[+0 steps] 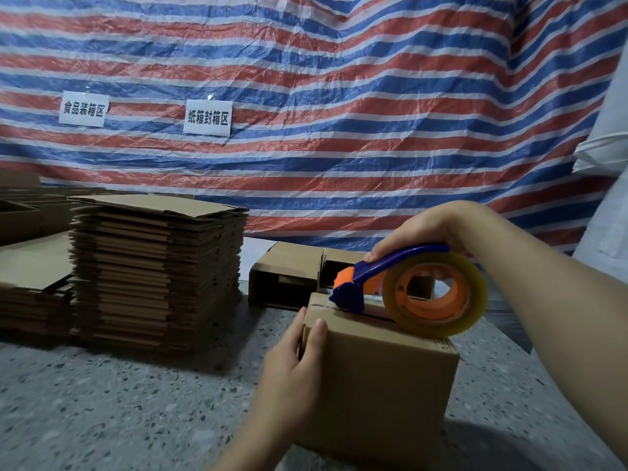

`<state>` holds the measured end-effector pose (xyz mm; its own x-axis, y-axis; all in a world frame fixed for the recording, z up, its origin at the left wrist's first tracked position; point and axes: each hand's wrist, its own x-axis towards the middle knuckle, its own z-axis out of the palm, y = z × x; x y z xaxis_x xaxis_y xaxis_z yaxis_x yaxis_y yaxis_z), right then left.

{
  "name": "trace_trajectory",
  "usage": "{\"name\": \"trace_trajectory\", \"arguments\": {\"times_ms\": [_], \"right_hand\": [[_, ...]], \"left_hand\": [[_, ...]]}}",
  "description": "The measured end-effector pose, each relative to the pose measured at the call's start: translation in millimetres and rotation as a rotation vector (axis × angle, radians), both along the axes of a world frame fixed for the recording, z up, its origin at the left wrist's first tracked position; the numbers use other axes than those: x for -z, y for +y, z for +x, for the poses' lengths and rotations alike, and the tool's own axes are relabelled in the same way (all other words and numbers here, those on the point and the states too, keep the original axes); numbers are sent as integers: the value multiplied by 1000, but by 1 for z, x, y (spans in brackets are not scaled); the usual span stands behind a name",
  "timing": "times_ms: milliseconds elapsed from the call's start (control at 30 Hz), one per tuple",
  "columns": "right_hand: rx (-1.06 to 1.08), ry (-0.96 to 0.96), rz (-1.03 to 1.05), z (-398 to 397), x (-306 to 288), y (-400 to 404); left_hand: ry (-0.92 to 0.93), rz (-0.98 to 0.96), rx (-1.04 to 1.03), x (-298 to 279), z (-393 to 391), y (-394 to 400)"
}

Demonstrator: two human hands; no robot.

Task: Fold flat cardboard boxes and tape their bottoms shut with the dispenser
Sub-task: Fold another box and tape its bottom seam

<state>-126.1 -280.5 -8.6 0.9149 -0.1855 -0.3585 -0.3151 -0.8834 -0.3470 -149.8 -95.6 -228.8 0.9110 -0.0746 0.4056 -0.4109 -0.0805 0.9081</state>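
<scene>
Blue-and-orange dispenser (373, 280), brown box (377, 375), red-white-blue striped tarp (339, 96).

Right hand (431, 229) presses tape dispenser (407, 290) onto box (377, 379).
</scene>
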Motion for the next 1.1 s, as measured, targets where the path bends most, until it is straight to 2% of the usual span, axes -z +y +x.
{"name": "trace_trajectory", "arguments": {"times_ms": [100,200,300,533,800,1100], "right_hand": [[-8,-6,2,0,0,0],[-7,-9,2,1,1,-1],[-6,-4,-3,3,1,-2],[-22,2,-38,7,0,-2],[-27,70,-117,1,-13,-20],[59,178,-166,-17,-7,-90]], "left_hand": [[-51,157,-72,-6,2,4],[-243,367,-120,-19,10,10],[-342,619,-136,-32,17,14],[-475,908,-262,-40,15,19],[-501,964,-279,-41,17,20],[-492,1001,-254,-42,14,18]]}}
